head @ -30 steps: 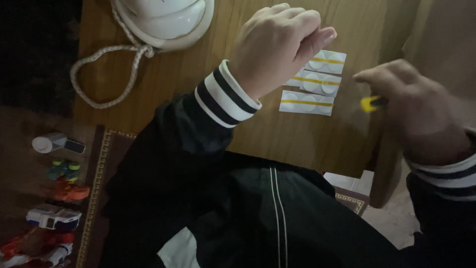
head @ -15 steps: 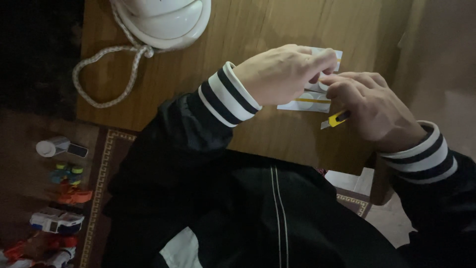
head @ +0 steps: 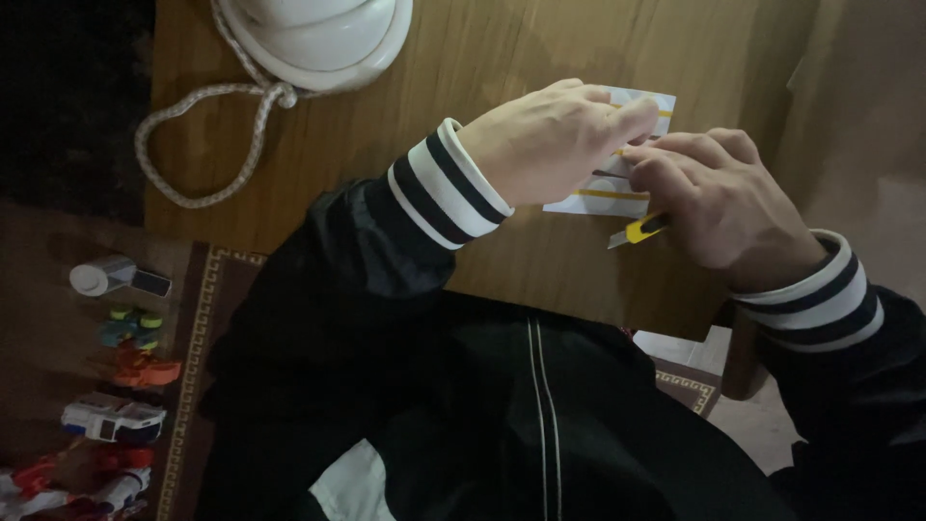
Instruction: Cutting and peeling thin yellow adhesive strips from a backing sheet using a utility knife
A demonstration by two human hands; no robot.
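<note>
Here, just right of centre in the upper half of the frame, I have both hands meeting over a small stack of white cards with yellow stripes [head: 606,198] lying on the wooden counter [head: 502,58]. My left hand [head: 545,145] lies on top of the cards, its fingers [head: 632,114] stretched forward and pressing down rather than closed round anything. My right hand [head: 728,198] is curled shut on a small yellow utility knife [head: 639,231], whose grey blade tip pokes out toward the lower left, just beside the edge of the cards. As I judge it, the risk is that blade: it sits very near my left fingers, and a slip off the card edge could nick them or score the counter; the loose cards could also slide under uneven pressure. Counting: one knife, two hands, at least three striped cards as far as I can tell, since my left hand hides part of them. At the top of the frame sits one white helmet [head: 313,34] with one looped cord [head: 207,125]. Down the left edge, on the floor, lie several small toys [head: 116,417], too dim to count exactly.
</note>
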